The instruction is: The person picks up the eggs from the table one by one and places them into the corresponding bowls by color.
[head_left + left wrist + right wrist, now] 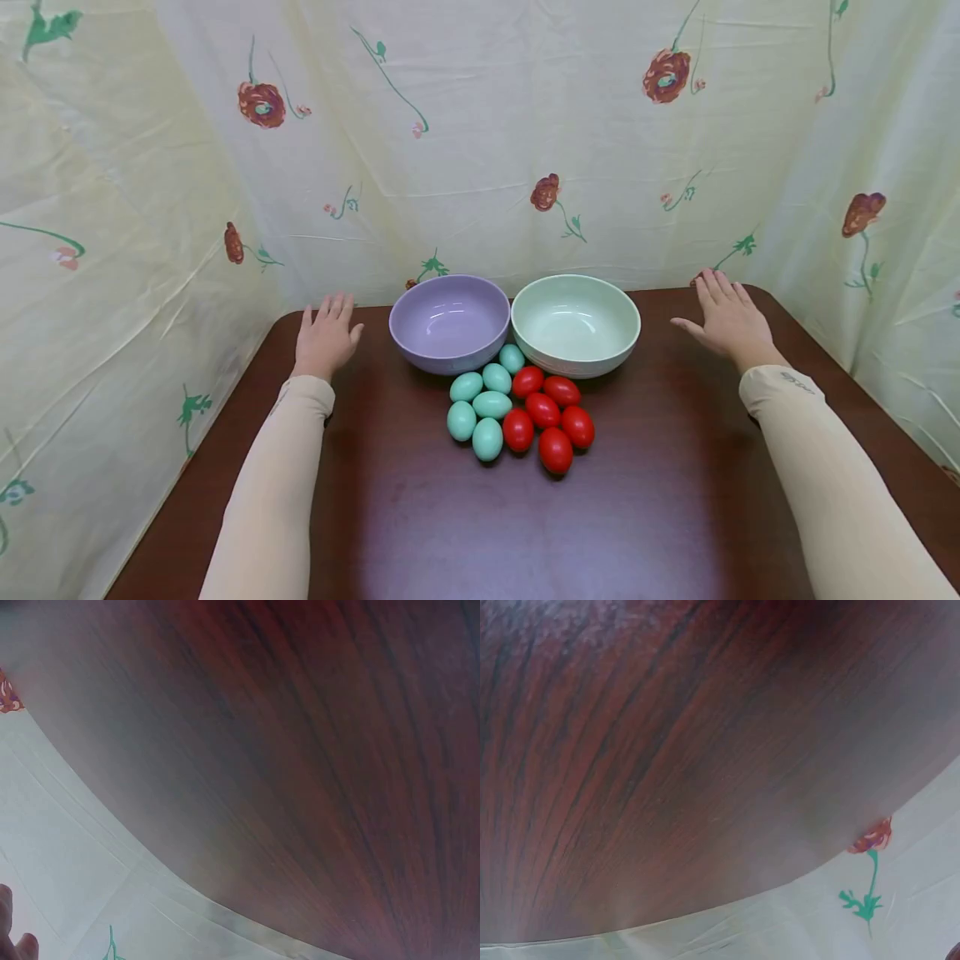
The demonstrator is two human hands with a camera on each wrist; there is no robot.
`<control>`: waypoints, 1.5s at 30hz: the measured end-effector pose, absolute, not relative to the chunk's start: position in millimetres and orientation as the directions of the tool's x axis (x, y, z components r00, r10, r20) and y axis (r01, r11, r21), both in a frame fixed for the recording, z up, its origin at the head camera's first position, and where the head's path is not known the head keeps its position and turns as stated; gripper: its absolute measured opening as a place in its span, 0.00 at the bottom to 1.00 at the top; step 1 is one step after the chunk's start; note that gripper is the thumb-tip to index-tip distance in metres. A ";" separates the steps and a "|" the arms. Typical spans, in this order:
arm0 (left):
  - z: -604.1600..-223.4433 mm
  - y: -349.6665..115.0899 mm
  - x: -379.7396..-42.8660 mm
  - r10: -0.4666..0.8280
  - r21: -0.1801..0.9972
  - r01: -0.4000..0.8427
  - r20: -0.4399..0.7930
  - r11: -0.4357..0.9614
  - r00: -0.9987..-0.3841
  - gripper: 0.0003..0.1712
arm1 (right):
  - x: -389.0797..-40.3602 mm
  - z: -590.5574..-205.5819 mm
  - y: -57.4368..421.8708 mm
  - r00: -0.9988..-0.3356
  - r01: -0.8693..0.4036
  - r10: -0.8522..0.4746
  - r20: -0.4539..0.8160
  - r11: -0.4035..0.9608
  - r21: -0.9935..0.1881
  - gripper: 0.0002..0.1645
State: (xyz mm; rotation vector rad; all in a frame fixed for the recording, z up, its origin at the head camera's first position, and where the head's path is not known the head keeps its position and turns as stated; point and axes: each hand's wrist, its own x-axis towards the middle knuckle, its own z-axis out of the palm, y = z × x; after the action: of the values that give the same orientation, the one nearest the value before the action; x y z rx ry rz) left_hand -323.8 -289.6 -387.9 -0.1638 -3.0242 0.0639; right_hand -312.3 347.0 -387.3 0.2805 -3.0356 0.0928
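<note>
My left hand (326, 337) is held with straight fingers near the table's far left corner, left of a purple bowl (450, 321). On the other side, my right hand (729, 321) has its fingers straight and thumb spread, right of a pale green bowl (576, 325). Neither hand holds anything. The two bowls stand side by side at the back, and nothing shows inside them. In front of them lie several turquoise eggs (492, 405) on the left and several red eggs (542, 411) on the right, grouped closely. Fingertips (6, 900) of the left hand peek into the left wrist view.
The dark brown wooden table (450, 533) reflects light toward its front. A pale curtain (480, 150) with printed flowers hangs behind it and along both sides, close to the table's edges. In the right wrist view, wood grain (667, 787) fills most of the picture.
</note>
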 end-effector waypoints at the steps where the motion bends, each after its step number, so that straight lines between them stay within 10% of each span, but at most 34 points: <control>1: -388.3 -290.2 -323.8 0.107 -0.043 0.103 0.103 0.994 -0.989 0.38 | -311.8 -387.9 346.7 -0.979 -0.187 -0.181 0.097 0.981 -0.055 0.57; 45: -398.3 -292.3 -318.2 0.063 0.146 0.078 0.105 0.986 -0.992 0.48 | -304.1 -395.1 331.2 -0.971 -0.238 -0.231 0.056 0.938 -0.251 0.62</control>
State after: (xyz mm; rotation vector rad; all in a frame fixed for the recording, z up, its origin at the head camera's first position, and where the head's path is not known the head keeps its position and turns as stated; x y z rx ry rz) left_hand -318.2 -292.3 -398.3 -0.1085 -3.0307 -0.2283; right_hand -304.1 331.2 -395.1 0.3716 -3.0677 0.4022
